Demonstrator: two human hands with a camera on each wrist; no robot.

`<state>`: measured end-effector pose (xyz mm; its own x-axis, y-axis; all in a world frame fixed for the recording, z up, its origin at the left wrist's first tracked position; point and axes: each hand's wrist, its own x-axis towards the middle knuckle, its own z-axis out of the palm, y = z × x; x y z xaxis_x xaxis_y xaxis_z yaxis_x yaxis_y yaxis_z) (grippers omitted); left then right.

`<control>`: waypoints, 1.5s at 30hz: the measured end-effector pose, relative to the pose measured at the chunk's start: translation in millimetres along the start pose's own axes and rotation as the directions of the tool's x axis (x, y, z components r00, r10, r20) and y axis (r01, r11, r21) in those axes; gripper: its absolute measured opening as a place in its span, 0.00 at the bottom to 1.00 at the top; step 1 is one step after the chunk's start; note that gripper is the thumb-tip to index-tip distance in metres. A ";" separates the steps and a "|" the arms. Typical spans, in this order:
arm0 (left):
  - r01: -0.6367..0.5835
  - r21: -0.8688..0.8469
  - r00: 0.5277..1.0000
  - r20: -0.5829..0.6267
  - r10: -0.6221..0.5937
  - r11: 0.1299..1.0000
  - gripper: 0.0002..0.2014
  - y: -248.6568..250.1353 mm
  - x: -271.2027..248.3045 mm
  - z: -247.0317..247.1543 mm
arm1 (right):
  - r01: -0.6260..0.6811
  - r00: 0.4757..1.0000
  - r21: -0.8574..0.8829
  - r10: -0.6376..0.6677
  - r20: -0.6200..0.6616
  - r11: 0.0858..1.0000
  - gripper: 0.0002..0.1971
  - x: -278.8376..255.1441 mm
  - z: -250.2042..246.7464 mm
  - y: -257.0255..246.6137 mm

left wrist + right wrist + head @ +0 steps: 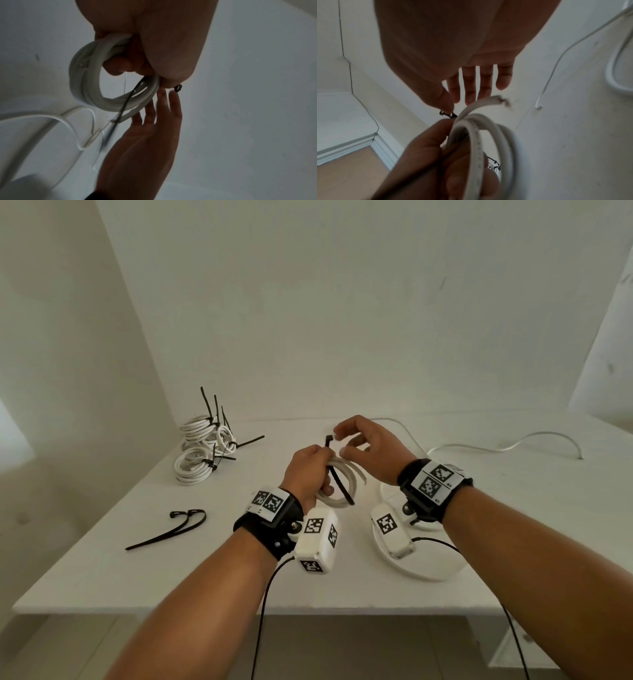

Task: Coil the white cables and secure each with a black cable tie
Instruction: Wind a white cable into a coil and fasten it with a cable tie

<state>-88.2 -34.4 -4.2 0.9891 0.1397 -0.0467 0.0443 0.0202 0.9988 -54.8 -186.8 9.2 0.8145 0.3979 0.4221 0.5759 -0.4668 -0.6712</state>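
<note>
My left hand [320, 462] grips a coiled white cable [350, 474] above the middle of the white table [102, 570]. A black cable tie [343, 489] is held against the coil in the same grip; its tail hangs down across the loops and its head [329, 438] sticks up above the fist. My right hand [342, 440] hovers just right of the tie head with fingers spread and nearly straight, holding nothing. In the left wrist view the coil [82, 81] hangs from the fist and the tie head [178, 88] sits right by the right fingertips [173, 97].
Several tied coils [205, 450] are piled at the table's back left. Two spare black ties [174, 529] lie front left. A loose white cable [513, 445] snakes along the back right, and a wide white cable loop [424, 575] lies under my right wrist.
</note>
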 end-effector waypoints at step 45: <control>-0.142 -0.051 0.989 -0.056 0.139 0.989 0.03 -7.5 5.2 17.0 | -0.086 0.961 0.188 0.131 -0.243 0.978 0.12 -5.5 7.2 -8.7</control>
<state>-81.1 -50.7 -11.7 0.9763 0.1960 0.0920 -0.1038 0.0507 0.9933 -64.7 -179.3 8.3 0.8754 0.1295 0.4656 0.4802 -0.3426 -0.8075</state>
